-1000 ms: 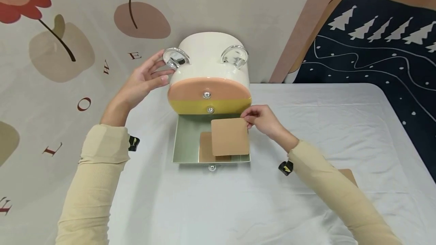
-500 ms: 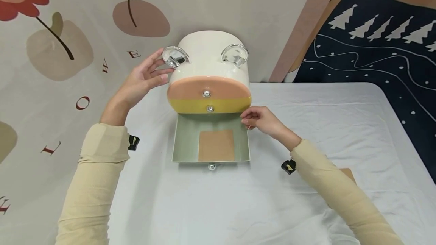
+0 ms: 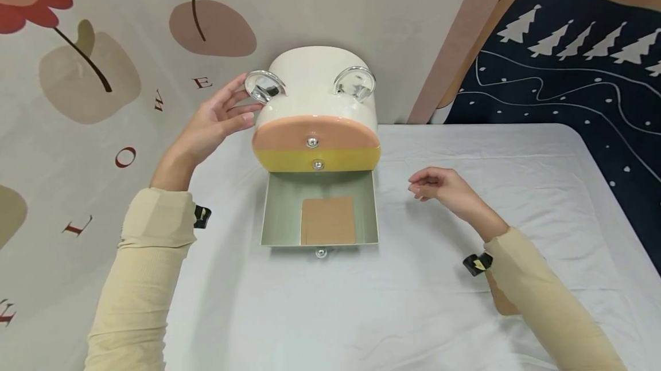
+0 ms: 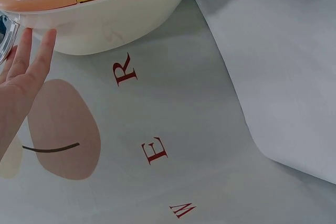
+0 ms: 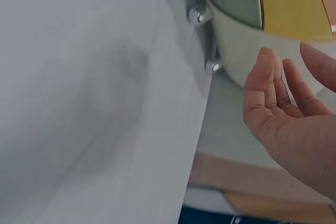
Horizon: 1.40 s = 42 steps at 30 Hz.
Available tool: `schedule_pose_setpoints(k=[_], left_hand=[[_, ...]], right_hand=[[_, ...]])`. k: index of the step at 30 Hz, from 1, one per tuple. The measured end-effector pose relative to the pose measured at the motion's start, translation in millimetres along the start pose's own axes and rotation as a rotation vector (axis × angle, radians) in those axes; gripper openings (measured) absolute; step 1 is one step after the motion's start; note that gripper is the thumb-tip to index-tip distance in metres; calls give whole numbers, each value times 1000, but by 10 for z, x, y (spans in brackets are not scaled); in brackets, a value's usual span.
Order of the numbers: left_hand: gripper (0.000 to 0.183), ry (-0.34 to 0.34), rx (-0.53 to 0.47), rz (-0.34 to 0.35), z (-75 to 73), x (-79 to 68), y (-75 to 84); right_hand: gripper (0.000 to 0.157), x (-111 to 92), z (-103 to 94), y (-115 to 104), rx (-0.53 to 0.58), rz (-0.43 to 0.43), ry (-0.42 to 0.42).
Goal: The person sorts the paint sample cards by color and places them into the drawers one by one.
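My left hand rests its extended fingers against the left side of a small white drawer cabinet, beside one of its round chrome ears. The cabinet's pale green bottom drawer is pulled out. In it lies a square brown card, towards the front. Whether one card or a stack lies there, I cannot tell. To the right of the drawer, my right hand hovers over the white cloth with loosely bent fingers, holding nothing. In the right wrist view, the right hand appears with its fingers apart from the cabinet.
The orange drawer and yellow drawer are closed above the green one. Another brown card lies on the white cloth, partly under my right sleeve. A wall hanging rises behind the cabinet.
The brown card in my right hand has gone down into the drawer and been let go. My right hand has then moved right, away from the drawer. The left hand has stayed put.
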<state>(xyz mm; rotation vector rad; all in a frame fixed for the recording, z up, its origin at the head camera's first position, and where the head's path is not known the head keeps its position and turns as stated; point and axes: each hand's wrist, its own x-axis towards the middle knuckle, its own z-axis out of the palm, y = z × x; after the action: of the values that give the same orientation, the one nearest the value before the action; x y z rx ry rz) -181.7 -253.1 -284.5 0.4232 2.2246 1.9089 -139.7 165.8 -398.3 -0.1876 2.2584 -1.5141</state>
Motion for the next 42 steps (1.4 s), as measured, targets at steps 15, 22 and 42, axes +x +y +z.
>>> schedule_pose_setpoints(k=[15, 22, 42], left_hand=[[71, 0, 7, -1, -11, -3, -7], [70, 2, 21, -11, -6, -6, 1], [71, 2, 23, -15, -2, 5, 4]], right_hand=[[44, -710, -643, 672, -144, 77, 190], [48, -997, -968, 1319, -354, 91, 277], [43, -1422, -1007, 1560, -531, 110, 152]])
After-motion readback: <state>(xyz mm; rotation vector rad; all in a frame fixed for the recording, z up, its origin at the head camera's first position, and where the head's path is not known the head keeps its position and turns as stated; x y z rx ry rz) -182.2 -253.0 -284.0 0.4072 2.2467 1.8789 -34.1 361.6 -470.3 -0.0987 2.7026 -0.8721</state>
